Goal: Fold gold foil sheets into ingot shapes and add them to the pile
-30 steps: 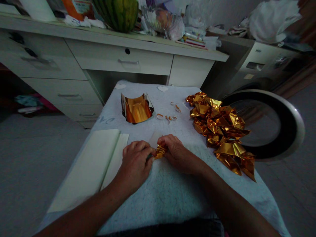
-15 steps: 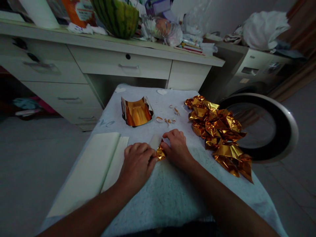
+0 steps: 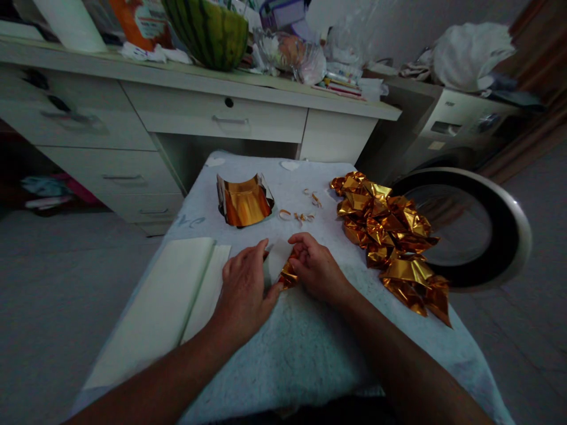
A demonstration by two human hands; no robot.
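A small piece of gold foil paper (image 3: 289, 276), white on its inner side, lies between my hands over the cloth-covered table (image 3: 310, 354). My right hand (image 3: 321, 268) pinches its folded right side, with thumb and fingers bent inward. At its left side is my left hand (image 3: 243, 289), thumb against the near corner and fingers raised; a sliver of gold shows by the fingertips. Beyond them stands a curved stack of gold foil sheets (image 3: 245, 203). Several folded gold foil pieces (image 3: 385, 221) are heaped to the right.
White paper sheets (image 3: 155, 313) lie at the left of the table. Thin gold scraps (image 3: 303, 217) are scattered beyond my hands. A washing machine's round door (image 3: 509, 230) hangs open at the right. White drawers (image 3: 230, 121) stand behind, with a watermelon (image 3: 208, 35) on top.
My left fingers have lifted and spread away from the foil paper, showing more of its white side. My right fingers have curled in slightly at its right edge.
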